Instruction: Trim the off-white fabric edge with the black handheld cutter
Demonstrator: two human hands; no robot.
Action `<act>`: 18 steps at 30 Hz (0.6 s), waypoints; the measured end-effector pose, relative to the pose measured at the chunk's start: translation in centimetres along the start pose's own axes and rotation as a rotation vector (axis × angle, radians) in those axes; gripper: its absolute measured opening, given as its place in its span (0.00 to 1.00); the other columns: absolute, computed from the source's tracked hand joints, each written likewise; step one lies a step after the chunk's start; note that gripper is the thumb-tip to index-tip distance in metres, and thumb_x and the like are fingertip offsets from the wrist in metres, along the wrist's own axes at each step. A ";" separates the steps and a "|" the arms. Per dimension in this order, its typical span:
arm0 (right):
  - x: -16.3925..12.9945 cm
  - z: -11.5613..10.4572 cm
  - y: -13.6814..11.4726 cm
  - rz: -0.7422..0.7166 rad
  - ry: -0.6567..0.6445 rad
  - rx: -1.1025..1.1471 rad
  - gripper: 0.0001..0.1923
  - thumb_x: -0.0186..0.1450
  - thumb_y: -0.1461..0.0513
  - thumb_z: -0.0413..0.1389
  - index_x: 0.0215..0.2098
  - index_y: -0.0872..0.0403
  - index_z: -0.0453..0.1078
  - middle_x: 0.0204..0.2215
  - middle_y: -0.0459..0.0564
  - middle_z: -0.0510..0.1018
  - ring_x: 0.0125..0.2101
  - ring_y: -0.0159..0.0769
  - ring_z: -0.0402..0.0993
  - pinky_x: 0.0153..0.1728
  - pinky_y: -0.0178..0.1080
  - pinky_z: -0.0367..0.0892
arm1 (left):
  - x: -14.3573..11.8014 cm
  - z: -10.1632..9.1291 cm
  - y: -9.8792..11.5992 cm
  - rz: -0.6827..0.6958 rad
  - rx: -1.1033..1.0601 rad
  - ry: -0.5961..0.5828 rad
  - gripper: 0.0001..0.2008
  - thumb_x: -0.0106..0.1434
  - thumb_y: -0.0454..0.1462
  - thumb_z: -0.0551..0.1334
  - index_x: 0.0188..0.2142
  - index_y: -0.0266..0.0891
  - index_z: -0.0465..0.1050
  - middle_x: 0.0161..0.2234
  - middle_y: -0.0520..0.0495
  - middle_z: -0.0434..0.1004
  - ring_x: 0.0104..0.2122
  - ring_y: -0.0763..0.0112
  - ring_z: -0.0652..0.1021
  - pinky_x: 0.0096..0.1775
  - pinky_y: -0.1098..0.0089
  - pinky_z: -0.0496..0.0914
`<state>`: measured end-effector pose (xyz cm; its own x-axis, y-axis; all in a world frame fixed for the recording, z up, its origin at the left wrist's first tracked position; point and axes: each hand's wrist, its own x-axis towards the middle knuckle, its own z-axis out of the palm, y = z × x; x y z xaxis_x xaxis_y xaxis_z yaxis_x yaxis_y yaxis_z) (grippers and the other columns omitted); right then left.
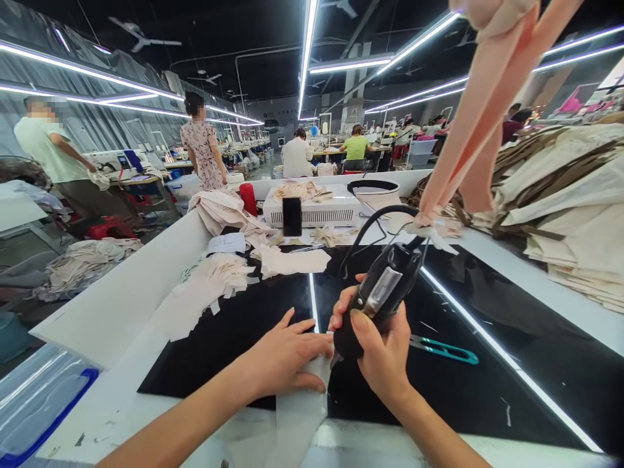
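Low in the centre of the frame, the right hand (385,354) wraps its fingers round a black handheld tool (377,299), thumb pressed along the body; the tool has a rounded plastic casing with a shiny metal plate on its face, and a black cord (375,224) loops up and back from its far end. Its lower tip points down at a pale fabric strip (299,406) lying on the black glossy worktop (487,390). The left hand (285,357), just to the left of the tool, lies flat with fingers spread, pressing on that strip; its fingertips reach almost to the tool's tip. The strip is smooth, off-white cloth, running from under the palm toward the bottom edge of the frame, over the table's white border.

To the right of the right hand, apart from it, lie small thread snips (446,351) with teal handles. At upper right, a peach-coloured cloth band (480,117) hangs down, knotted near the cord. Behind the hands, at centre, loose cut cream pieces (229,273) lie in ragged heaps, and a white ribbed box (316,209) stands with a dark phone (292,216) leaning on it. A tall stack of folded cream cloth (575,208) with brown edging fills the right side.
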<state>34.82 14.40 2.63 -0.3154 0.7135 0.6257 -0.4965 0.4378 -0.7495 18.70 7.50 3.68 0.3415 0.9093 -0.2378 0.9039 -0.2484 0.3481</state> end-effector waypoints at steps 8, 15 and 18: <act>-0.5 0.0 -0.3 0.047 -0.003 -0.025 0.28 0.74 0.50 0.52 0.56 0.59 0.44 0.37 0.48 0.63 0.31 0.17 0.68 0.33 0.25 0.72 | 0.2 0.4 -0.6 0.032 -0.010 0.019 0.23 0.61 0.54 0.63 0.54 0.56 0.63 0.65 0.66 0.65 0.75 0.59 0.57 0.73 0.21 0.42; -1.3 0.4 -0.6 0.028 -0.011 0.009 0.31 0.74 0.50 0.53 0.60 0.58 0.43 0.37 0.49 0.64 0.31 0.16 0.68 0.34 0.22 0.71 | 0.3 0.0 -0.1 0.008 -0.046 -0.008 0.27 0.62 0.54 0.62 0.60 0.64 0.59 0.68 0.63 0.61 0.75 0.55 0.55 0.73 0.20 0.41; -1.6 0.4 -0.4 0.027 -0.022 -0.005 0.26 0.75 0.53 0.52 0.57 0.61 0.44 0.39 0.49 0.65 0.32 0.15 0.69 0.34 0.21 0.72 | 0.4 0.0 -0.2 0.009 -0.068 -0.013 0.29 0.63 0.54 0.60 0.63 0.65 0.57 0.68 0.61 0.62 0.76 0.56 0.54 0.73 0.22 0.40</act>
<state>35.18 12.89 2.05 -0.3465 0.7128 0.6098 -0.4833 0.4215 -0.7673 18.67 7.90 3.56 0.3530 0.9026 -0.2465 0.8816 -0.2326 0.4106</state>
